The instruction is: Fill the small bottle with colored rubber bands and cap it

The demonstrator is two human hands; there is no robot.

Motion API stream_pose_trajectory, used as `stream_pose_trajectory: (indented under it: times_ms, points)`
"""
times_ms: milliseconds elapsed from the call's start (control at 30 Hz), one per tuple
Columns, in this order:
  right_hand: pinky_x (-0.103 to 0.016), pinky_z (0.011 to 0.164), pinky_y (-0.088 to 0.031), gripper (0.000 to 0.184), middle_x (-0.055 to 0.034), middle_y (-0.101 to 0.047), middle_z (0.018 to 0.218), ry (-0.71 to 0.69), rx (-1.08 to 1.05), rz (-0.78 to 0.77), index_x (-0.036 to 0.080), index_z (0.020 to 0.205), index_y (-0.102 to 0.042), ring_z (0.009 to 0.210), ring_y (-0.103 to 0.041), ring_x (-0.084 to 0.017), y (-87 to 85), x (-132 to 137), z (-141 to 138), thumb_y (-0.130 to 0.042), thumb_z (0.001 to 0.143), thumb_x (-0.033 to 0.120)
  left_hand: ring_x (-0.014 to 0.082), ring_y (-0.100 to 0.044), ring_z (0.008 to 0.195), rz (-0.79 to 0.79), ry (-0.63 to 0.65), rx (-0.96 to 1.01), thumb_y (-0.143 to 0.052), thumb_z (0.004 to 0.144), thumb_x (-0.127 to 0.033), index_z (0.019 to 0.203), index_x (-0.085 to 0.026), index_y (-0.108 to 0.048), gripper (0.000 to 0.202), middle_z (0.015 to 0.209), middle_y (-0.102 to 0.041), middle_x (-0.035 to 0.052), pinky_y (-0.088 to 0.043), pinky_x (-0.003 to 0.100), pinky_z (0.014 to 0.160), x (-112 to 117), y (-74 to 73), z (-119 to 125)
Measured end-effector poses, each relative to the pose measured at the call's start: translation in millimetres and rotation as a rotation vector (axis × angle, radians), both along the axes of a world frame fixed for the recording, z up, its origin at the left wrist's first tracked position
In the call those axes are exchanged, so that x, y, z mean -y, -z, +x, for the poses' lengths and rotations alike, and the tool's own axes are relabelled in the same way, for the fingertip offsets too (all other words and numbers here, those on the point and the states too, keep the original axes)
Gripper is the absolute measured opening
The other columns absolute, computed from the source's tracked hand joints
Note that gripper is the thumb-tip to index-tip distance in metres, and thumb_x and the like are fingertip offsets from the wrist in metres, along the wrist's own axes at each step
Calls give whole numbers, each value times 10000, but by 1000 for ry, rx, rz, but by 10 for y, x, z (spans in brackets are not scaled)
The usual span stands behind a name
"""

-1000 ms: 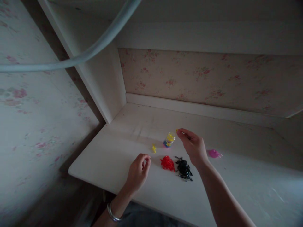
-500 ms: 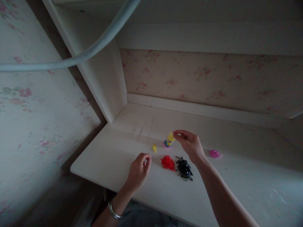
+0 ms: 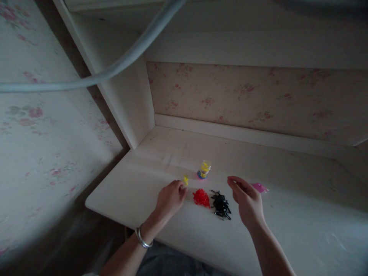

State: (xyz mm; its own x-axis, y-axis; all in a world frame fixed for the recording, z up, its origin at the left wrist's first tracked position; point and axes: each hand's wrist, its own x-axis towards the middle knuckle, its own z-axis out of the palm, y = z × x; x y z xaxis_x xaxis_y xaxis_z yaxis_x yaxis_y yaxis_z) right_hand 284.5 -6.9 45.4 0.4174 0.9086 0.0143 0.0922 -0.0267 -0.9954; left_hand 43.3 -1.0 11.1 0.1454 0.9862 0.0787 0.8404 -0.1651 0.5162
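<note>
My left hand [image 3: 171, 197] is closed, its fingertips drawn together right beside a little yellow heap [image 3: 185, 179] of what look like small rubber bands. Whatever those fingers hold is too small to see. To the right, my right hand [image 3: 247, 199] hovers over the tabletop with thumb and index finger pinched; nothing can be made out between the tips. A small clear jar [image 3: 204, 170] with yellow contents and a blue and pink base stands upright beyond both hands. Between them lie a red pile [image 3: 201, 198] and a black pile [image 3: 221, 206] of band-like pieces.
A pink, shiny item [image 3: 260, 187] lies behind my right hand, partly covered by it. The white desk [image 3: 287, 230] has a side panel [image 3: 123, 88] at left and a low back ledge [image 3: 230, 129]. A pale, curved tube [image 3: 120, 67] crosses the upper left.
My right hand has moved away from the jar, to the right and nearer me. My left hand has shifted slightly forward to the yellow heap. The camera view has shifted a little.
</note>
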Motion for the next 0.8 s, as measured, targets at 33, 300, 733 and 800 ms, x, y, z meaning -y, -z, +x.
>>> stream_pose_trajectory:
  times_ms: [33,300,733,800]
  points:
    - [-206,407,-207,429,59,-413,537,12,-68,-38,135,900,-693,448,-291,-57,68,85,53,-746,657,484,161,-643,717,-1,-19,-32,-526,883,-352,914,-235,-608,146,831,-677,12,-442,246,650,-27,-5,26]
    - [-212,470,-356,526,-50,-661,812,167,19,-263,143,989,-709,577,-492,-114,632,754,489,-750,631,526,168,-650,734,37,-60,-194,-526,892,-341,880,-209,-614,159,891,-672,49,-438,249,637,-156,33,190]
    - [-203,559,-440,461,-38,-690,815,52,259,-285,184,990,-723,704,-611,-171,660,824,403,-638,725,551,161,-647,747,120,-34,-164,-436,933,-211,912,-219,-580,146,922,-651,35,-424,243,630,0,-23,63]
    - [-207,571,-450,458,-40,-692,800,47,248,-278,184,981,-725,700,-616,-174,665,827,408,-635,722,551,160,-645,766,137,-21,-123,-443,929,-205,909,-218,-574,133,922,-649,32,-431,240,645,5,-67,26]
